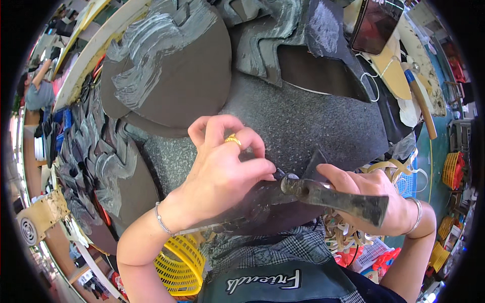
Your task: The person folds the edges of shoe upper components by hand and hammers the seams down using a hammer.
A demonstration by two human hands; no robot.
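Note:
My left hand (222, 161), with a ring on one finger, is in a pinch over the front part of the speckled dark work surface (333, 118). Thumb and forefinger meet close to the round face of a hammer (348, 199); what lies between them is too small and dark to make out. My right hand (369, 189) is closed around the hammer, whose dark worn metal head lies sideways across the knuckles; its handle is hidden. A small dark flap (316, 162) stands up by the right forefinger. Smooth dark sheet material (273, 207) lies under both hands.
Large dark rounded sheets (187, 76) with grey smears lie behind my left hand. Several smeared pieces (108, 171) overlap at left. A phone (376, 25) and a wooden-handled tool (420, 103) lie far right. A yellow basket (182, 265) sits below, beside my lap.

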